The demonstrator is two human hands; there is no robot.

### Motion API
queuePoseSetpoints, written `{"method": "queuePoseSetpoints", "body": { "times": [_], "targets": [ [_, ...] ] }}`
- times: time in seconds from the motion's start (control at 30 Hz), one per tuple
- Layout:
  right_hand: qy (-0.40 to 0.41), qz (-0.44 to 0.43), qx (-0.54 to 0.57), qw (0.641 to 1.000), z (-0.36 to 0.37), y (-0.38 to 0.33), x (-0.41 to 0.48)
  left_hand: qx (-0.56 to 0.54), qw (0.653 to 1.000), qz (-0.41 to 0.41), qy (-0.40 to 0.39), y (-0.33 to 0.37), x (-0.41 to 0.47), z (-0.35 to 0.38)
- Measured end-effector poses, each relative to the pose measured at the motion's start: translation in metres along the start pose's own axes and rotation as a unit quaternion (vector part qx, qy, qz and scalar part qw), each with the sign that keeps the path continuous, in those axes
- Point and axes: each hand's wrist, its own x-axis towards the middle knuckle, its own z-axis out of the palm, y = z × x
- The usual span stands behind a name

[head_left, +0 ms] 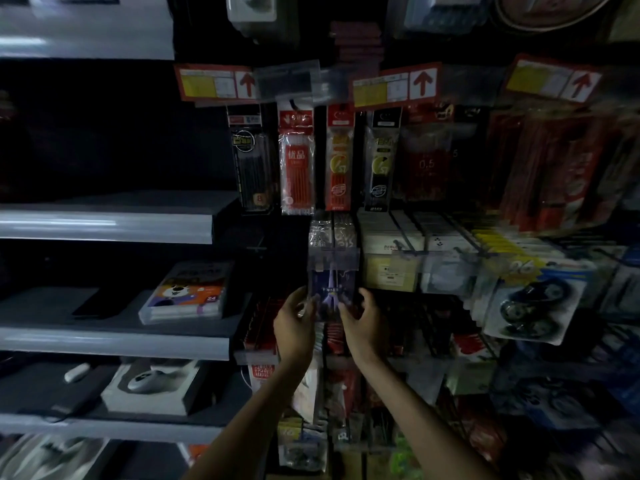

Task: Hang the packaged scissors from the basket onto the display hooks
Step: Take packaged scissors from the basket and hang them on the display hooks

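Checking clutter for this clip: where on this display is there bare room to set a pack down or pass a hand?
Bare shelf top lies on the grey shelf left of the fox-print box, and on the empty shelf above. The peg wall right of the scissors pack, held by left hand and right hand, is packed tight.

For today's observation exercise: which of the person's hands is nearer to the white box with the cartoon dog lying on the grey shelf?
Left. The left hand grips the scissors package on the side facing the cartoon-dog box; the right hand holds the package's far side.
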Motion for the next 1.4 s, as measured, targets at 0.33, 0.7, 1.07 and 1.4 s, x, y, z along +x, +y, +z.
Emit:
{"method": "queuePoseSetpoints", "body": {
  "times": [0.33, 0.7, 1.07, 1.4],
  "targets": [
    [-0.004, 0.004, -0.009, 1.000, -0.003, 0.001, -0.002, 0.029, 0.998, 0.000, -0.049, 0.007, -0.004, -0.008],
    [-0.071, -0.101, -0.022, 0.992, -0.039, 0.017, -0.069, 0.241, 0.965, 0.063, -0.079, 0.015, -0.065, -0.083],
    [-0.357, -0.200, -0.135, 0.903, 0.021, 0.020, -0.164, 0.422, 0.906, -0.010, -0.037, -0.035, -0.167, -0.223],
    [-0.574, -0.208, -0.249, 0.752, 0.140, 0.032, -0.265, 0.521, 0.819, -0.238, -0.033, -0.116, -0.267, -0.354]
  ]
}}
